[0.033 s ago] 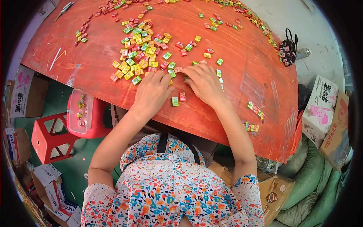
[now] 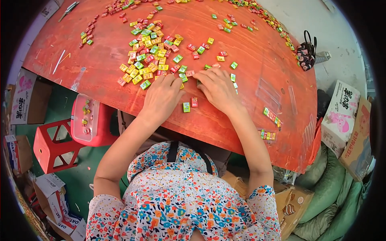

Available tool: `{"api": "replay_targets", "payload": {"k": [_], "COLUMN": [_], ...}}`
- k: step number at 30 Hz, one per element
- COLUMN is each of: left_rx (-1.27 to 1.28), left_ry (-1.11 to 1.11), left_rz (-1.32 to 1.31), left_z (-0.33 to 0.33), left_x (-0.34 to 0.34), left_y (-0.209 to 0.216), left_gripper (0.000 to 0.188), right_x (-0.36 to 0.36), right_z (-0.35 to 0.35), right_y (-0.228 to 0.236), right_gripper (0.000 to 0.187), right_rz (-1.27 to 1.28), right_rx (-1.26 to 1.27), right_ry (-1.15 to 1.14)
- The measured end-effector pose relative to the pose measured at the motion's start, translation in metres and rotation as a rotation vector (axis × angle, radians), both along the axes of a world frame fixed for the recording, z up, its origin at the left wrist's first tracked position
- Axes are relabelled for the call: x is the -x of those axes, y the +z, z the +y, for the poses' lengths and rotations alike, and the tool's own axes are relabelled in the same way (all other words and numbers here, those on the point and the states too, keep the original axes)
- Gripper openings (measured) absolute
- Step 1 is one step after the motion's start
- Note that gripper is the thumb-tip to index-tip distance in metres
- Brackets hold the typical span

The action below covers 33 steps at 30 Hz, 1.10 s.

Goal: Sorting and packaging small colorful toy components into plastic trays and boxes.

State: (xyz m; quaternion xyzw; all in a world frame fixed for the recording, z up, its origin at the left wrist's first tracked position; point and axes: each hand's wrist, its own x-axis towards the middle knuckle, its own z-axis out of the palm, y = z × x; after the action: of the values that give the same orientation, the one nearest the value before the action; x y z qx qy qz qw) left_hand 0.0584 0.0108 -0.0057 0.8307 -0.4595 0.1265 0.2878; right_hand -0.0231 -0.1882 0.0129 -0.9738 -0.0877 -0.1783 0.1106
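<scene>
Small candy-like boxes in red, yellow and green lie on the red table (image 2: 225,128). My left hand (image 2: 163,96) rests palm down at the near edge of the pile (image 2: 148,52), fingers bent forward and thumb apart. A yellow box (image 2: 182,86) shows beside its index finger. My right hand (image 2: 218,89) is curled over the table, its fingertip at a pale red box (image 2: 189,73). A sliver of a dark green box (image 2: 198,82) shows between its index finger and thumb; the rest is hidden. Between my wrists stand a green box (image 2: 186,107) and a red box (image 2: 194,102).
Two filled strips of boxes (image 2: 272,117) and clear plastic trays (image 2: 268,93) lie at the right. More boxes (image 2: 257,12) line the far edge, near a dark patterned bag (image 2: 306,54). Left of the table are a red stool (image 2: 56,146) and a clear-lidded pink tub (image 2: 86,132).
</scene>
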Motion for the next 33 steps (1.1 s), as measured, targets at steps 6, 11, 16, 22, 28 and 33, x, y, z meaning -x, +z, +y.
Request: {"api": "replay_targets", "payload": {"k": [6, 11, 16, 22, 28, 33], "left_rx": [-0.003, 0.020, 0.023, -0.059, 0.096, 0.010], "left_ry": [-0.010, -0.096, -0.167, -0.154, -0.236, -0.273], "left_rz": [-0.015, -0.060, 0.184, 0.212, 0.144, 0.029], "left_z": [-0.003, -0.001, 0.033, 0.034, -0.001, -0.072], "left_x": [-0.005, -0.012, 0.016, 0.031, 0.018, 0.014], "left_y": [0.003, 0.003, 0.021, 0.012, 0.022, 0.011], "left_gripper": [0.019, 0.021, 0.025, 0.035, 0.030, 0.018], "right_x": [0.028, 0.041, 0.056, 0.064, 0.072, 0.050], "right_z": [0.000, 0.011, 0.020, -0.030, -0.030, -0.029], "right_y": [-0.003, -0.004, -0.003, 0.015, 0.024, 0.016], "right_gripper": [0.032, 0.032, 0.032, 0.023, 0.019, 0.018], "right_rz": [0.061, 0.031, -0.034, -0.010, 0.113, 0.066], "right_rx": [-0.047, -0.127, -0.263, -0.225, -0.245, -0.174], "right_ry": [0.048, 0.039, 0.008, -0.291, -0.319, -0.341]}}
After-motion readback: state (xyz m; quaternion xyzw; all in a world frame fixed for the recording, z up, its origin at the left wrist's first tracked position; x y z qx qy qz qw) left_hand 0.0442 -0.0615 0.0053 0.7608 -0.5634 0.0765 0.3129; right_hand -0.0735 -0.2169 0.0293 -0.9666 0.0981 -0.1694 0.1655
